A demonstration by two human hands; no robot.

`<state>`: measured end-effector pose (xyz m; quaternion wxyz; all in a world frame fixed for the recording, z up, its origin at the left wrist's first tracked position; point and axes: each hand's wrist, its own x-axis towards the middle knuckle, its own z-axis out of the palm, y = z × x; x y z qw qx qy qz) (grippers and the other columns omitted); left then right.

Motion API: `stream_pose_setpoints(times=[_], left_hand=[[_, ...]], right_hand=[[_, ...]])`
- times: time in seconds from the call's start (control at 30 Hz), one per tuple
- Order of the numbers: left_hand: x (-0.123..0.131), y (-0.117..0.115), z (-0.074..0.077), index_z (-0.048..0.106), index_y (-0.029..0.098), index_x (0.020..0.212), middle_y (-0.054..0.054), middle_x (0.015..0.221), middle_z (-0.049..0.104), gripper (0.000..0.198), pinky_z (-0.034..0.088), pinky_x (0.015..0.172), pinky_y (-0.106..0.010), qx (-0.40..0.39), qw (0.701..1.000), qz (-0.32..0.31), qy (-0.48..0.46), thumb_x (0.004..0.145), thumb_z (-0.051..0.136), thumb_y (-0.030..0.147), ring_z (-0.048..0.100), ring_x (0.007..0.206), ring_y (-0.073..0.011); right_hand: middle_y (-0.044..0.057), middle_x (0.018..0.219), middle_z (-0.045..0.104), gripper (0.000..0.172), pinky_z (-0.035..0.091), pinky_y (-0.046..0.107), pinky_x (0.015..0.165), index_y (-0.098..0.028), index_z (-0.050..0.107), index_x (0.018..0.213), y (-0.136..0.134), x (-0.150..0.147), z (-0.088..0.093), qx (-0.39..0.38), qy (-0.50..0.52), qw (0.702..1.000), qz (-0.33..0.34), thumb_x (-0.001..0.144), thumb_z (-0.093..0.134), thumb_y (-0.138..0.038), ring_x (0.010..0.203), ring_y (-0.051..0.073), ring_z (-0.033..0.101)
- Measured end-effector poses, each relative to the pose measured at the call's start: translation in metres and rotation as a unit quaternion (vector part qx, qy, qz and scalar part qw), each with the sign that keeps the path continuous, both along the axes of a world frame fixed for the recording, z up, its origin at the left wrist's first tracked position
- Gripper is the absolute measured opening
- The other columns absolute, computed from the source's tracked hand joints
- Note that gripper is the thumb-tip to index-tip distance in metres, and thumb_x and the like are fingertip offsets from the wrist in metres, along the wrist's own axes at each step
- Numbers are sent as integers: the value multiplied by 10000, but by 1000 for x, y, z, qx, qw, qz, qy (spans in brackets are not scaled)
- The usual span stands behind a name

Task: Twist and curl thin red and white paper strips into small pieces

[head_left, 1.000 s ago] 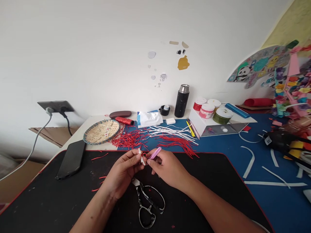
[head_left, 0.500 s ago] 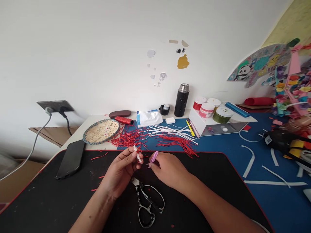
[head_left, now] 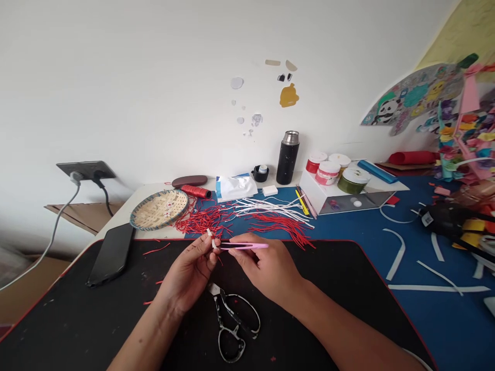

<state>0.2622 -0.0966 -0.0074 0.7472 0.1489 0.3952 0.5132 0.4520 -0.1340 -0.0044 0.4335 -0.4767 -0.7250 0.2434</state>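
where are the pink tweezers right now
In the head view, the pink tweezers are in the right hand, below the picture's centre, tips pointing left toward the short white piece pinched in the left hand.

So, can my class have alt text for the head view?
The left hand holds a white piece; the right hand holds pink tweezers pointing towards it, above scissors on a black mat. Red strands and white strands lie behind.

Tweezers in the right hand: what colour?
Pinkish-purple; the tweezers show best in the head view, the only one.
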Motion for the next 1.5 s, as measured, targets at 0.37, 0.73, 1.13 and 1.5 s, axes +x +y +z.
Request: stream_pose_setpoints(times=[0.37,0.73,1.13,1.5], left_hand=[[6,-2,0,757,89,863,-76,730,784,319,631,521,-136,-52,998,-9,-26,953,503,-81,751,557,-118],[3,-5,-3,768,63,886,-70,729,779,267,632,516,-145,-13,996,-64,-57,928,556,-93,739,536,-112],[0,-4,-3,787,62,861,-73,705,783,250,627,500,-141,-18,995,-70,-66,898,601,-102,737,514,-118],[-1,-5,-3,799,92,870,-40,703,785,188,621,510,-122,-6,994,-94,-62,827,725,-76,734,536,-104]], right_hand=[[38,1180,818,203,591,319,922,-269,740,1212,-4,-3,0,49,-7,998,50,1068,606,-319,1042,209,796],[39,1092,838,153,621,256,870,-211,729,1153,-1,-4,-8,179,22,983,44,1007,696,-177,965,182,818],[60,1135,830,141,627,257,865,-193,705,1169,-3,-5,-5,190,45,979,62,1032,671,-181,987,184,816],[45,1112,834,116,617,249,869,-193,702,1147,-4,-5,-5,176,37,981,69,1035,670,-188,980,173,815]])
